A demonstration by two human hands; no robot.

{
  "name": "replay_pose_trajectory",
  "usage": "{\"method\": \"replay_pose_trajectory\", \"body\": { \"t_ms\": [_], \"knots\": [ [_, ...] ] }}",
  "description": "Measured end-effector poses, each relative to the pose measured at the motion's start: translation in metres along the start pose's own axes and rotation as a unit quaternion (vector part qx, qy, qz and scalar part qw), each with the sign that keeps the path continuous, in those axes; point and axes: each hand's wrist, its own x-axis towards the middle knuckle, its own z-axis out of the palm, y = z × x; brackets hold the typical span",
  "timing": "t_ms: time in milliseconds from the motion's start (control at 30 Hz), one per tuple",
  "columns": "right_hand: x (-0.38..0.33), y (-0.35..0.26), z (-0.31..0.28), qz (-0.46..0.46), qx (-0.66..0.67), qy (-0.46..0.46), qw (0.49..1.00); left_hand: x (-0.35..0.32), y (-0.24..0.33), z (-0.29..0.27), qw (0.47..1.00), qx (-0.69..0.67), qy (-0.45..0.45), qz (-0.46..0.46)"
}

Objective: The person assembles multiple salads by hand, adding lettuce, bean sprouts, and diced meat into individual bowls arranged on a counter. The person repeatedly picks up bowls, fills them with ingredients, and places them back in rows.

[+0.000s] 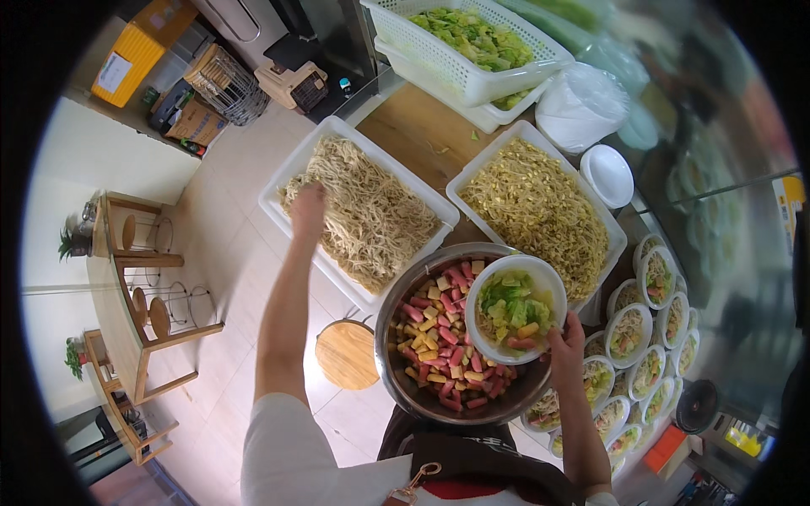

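My left hand (pixel 308 209) reaches into the left part of a white tray (pixel 396 180) heaped with pale noodle-like strands (pixel 371 211). Its fingers are closed among the strands, their tips partly hidden. By its right rim, my right hand (pixel 568 341) grips a round white bowl (pixel 554 287). Inside the bowl lie chopped lettuce (pixel 512 301), a few pink sausage pieces and yellowish chunks. Beneath it stands a large steel basin (pixel 391 358) of pink sausage pieces and yellow chunks (pixel 439 333), partly covered by the bowl.
Bean sprouts fill a second white tray (pixel 460 181) on the right. Behind it are a basket (pixel 405 34) of chopped lettuce and plastic-wrapped bowls (pixel 582 105). Filled bowls (pixel 629 333) are stacked at right. A round wooden stool (pixel 346 354) stands on the floor below the left tray.
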Motion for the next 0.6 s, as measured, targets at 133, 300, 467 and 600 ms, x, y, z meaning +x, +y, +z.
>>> {"method": "replay_pose_trajectory", "body": {
  "t_ms": [133, 300, 467, 600],
  "knots": [
    [0.006, -0.006, 0.018, 0.01, 0.009, -0.024, 1.0, 0.034, -0.106, -0.007, 0.993, 0.119, -0.016, -0.009],
    [0.012, 0.012, 0.022, -0.036, 0.018, -0.039, 0.998, 0.011, -0.079, 0.019, 0.986, 0.144, -0.081, -0.033],
    [0.01, 0.008, 0.018, -0.083, -0.027, -0.042, 0.995, 0.003, -0.013, -0.054, 0.997, -0.037, -0.063, 0.028],
    [0.012, 0.01, 0.017, -0.112, -0.028, -0.055, 0.992, 0.014, 0.003, -0.099, 0.941, -0.308, -0.138, -0.035]
  ]
}}
